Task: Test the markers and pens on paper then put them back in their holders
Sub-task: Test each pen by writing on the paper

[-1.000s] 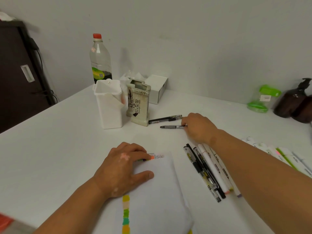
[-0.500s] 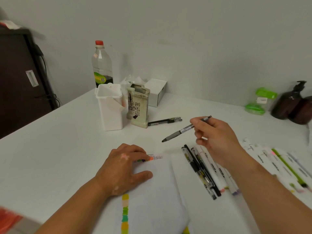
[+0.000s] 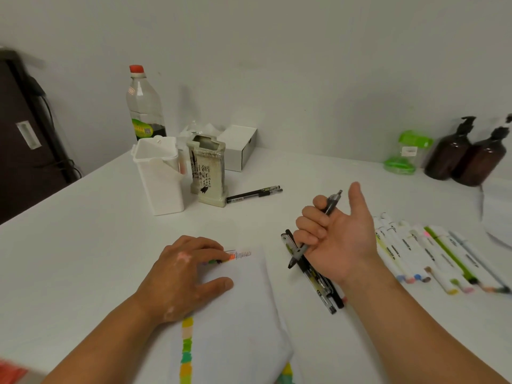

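Observation:
My right hand (image 3: 336, 236) grips a grey-black click pen (image 3: 333, 202) in curled fingers, thumb raised, tip pointing down-left above the table. Flat on the white paper (image 3: 243, 303), my left hand (image 3: 182, 275) presses it down; colour swatches and scribbles mark the sheet. Several black pens (image 3: 322, 289) lie under the right hand. A row of white markers (image 3: 432, 253) lies to the right. Two holders stand at the back: a white plastic holder (image 3: 159, 178) and a ceramic holder (image 3: 207, 173) with black writing. Beside the ceramic one lie two black pens (image 3: 253, 193).
A plastic bottle (image 3: 144, 106) with a red cap and a white box (image 3: 239, 146) stand behind the holders. Two brown pump bottles (image 3: 465, 156) and a green-lidded jar (image 3: 406, 153) stand at the back right. A dark cabinet (image 3: 25, 139) is at the left.
My right hand picked the pen off the table near the ceramic holder, brought it back toward me and turned it into a fist grip. My left hand stayed on the paper.

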Demonstrator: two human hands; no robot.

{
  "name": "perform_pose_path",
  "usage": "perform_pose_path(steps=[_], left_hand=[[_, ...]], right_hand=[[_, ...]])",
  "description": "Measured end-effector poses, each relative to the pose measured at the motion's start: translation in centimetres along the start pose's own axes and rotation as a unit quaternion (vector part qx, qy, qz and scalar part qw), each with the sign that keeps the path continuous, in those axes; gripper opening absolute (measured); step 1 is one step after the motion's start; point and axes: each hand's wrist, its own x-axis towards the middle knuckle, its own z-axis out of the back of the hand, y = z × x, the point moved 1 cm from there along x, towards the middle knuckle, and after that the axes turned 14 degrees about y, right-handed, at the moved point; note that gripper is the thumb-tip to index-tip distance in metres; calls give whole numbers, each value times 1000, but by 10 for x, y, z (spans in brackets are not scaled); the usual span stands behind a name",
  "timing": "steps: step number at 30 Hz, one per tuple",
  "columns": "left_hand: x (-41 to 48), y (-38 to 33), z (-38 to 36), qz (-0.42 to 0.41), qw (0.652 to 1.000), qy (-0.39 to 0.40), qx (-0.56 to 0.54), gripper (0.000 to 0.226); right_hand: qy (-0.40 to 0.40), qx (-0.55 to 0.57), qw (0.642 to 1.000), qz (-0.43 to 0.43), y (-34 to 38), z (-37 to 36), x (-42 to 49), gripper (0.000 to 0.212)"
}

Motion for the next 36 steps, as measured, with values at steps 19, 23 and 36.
perform_pose_path(steps=[19,23,36], left_hand=[[-3,-1,4,-9,999,6,-42,41],[-3,-1,3,-9,998,-19,-63,39],[-4,-2,3,-8,1000,17,-14,57]], right_hand=[[-36,-111,993,17,-19,-9,-1,58],[-59,-286,956,-16,-35,-13,-6,77],[-51,-532,844,-50,-69,-6,-10,15]])
